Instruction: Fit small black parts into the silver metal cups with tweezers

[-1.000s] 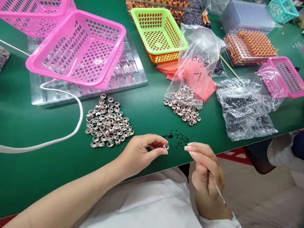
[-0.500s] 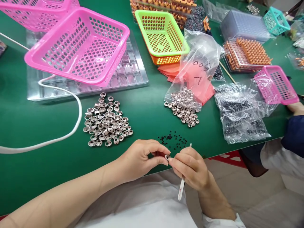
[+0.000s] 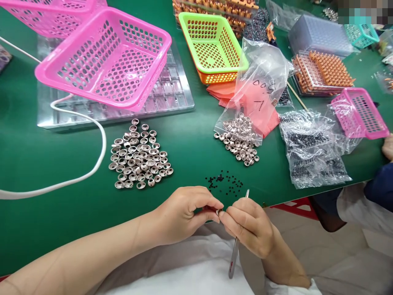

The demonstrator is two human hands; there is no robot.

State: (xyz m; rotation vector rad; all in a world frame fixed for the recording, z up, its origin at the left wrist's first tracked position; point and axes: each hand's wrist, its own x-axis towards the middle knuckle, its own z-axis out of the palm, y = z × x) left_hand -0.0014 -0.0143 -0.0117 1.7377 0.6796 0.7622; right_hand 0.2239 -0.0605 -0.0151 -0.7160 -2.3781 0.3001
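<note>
Between thumb and fingertips, my left hand point(image 3: 187, 213) pinches a small silvery metal ring point(image 3: 218, 212), mostly covered by the fingers. My right hand point(image 3: 250, 225) is closed around a pair of tweezers point(image 3: 233, 256), whose tips point up and away from me. Its thumb and index fingertip also touch the ring. Just beyond the hands, tiny black pieces point(image 3: 227, 182) lie scattered on the green table point(image 3: 190, 155). A pile of similar metal rings point(image 3: 141, 157) spreads to the left. More metal rings point(image 3: 241, 143) spill from a clear plastic bag point(image 3: 260, 69).
A pink basket point(image 3: 135, 100) rests on a clear plastic tray point(image 3: 181, 96), with a white cable point(image 3: 102, 143) nearby. Farther back stands a green basket point(image 3: 210, 67). Bags of black parts point(image 3: 313, 155) lie right, near another pink basket point(image 3: 376, 127) and a co-worker's hand point(image 3: 388, 146).
Both hands have shifted slightly toward me with the ring, which is now turned and more hidden. The tweezers' handle has tilted. The co-worker's hand at the right has moved slightly.
</note>
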